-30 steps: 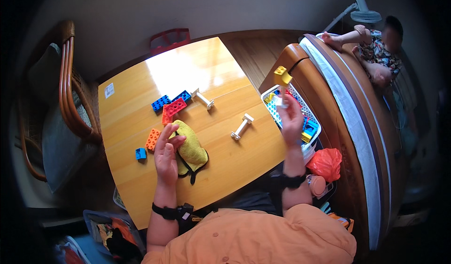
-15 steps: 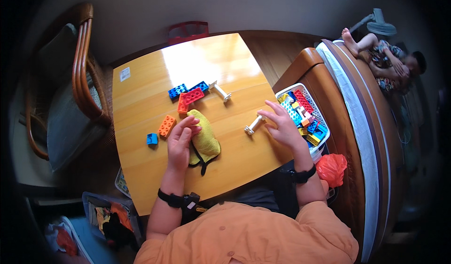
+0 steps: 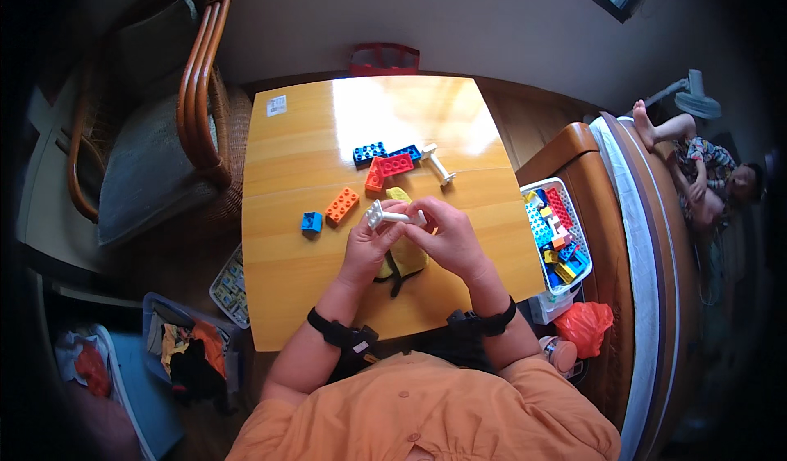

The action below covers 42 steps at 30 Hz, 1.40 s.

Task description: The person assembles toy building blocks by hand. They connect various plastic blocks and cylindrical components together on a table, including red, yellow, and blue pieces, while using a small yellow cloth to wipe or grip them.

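Both my left hand [image 3: 365,252] and my right hand [image 3: 449,236] grip a white pillar-shaped toy block [image 3: 393,217] with a studded end. They hold it nearly level above a yellow cloth [image 3: 411,263] with black trim, which they partly cover. Beyond them on the table lie a long orange block [image 3: 343,205], a small blue block [image 3: 311,222] and a second white pillar block [image 3: 438,168]. Beside that pillar, a red block [image 3: 397,163] rests against or over an orange-red block [image 3: 374,176] and two blue blocks [image 3: 369,153]; exactly how they join I cannot tell.
A white basket of mixed blocks [image 3: 584,252] stands off the wooden table's [image 3: 283,297] right edge, near a red plastic bag [image 3: 586,330]. Leftward are a rattan chair [image 3: 193,125] and a bin of cloths [image 3: 152,309]. Another person [image 3: 697,170] lies on the bed at right.
My right hand has picked the nearer white pillar block up off the table and brought it left to my left hand. Now both hands hold it over the cloth. The whole view has shifted.
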Available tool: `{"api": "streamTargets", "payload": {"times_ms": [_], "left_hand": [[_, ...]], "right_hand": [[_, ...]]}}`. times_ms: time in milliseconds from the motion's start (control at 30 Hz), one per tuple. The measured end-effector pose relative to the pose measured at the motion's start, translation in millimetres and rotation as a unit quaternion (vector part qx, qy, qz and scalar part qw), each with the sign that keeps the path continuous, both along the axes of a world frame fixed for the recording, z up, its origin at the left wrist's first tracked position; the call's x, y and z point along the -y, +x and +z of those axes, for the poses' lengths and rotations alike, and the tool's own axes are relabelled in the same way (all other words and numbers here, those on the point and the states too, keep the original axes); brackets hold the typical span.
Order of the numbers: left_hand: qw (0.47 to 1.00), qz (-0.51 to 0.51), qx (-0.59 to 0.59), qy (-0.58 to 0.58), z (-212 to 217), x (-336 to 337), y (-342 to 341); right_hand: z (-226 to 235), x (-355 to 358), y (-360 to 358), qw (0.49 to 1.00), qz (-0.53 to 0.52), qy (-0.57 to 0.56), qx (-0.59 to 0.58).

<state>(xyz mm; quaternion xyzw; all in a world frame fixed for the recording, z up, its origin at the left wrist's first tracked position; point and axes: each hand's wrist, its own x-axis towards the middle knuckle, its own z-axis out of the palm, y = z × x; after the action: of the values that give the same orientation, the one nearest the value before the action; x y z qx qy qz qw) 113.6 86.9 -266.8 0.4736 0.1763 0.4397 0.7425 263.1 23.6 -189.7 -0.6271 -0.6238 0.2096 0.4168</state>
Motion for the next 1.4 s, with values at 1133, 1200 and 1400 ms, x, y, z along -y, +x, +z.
{"api": "streamTargets", "payload": {"times_ms": [1133, 1200, 1400], "left_hand": [[0.979, 0.135, -0.143, 0.058, 3.0, -5.5, -6.9], [0.988, 0.113, -0.105, -0.028, 14.6, -3.3, -10.2], [0.97, 0.147, -0.18, 0.071, -1.8, -5.5, -12.4]], "right_hand": [[-44.6, -55.1, -7.3, 0.909, 0.056, 0.016, -0.414], [-43.7, -58.9, 2.4, 0.9, -0.008, 0.062, -0.432], [-37.5, -53.4, -2.1, 0.917, 0.089, 0.072, -0.383]]}}
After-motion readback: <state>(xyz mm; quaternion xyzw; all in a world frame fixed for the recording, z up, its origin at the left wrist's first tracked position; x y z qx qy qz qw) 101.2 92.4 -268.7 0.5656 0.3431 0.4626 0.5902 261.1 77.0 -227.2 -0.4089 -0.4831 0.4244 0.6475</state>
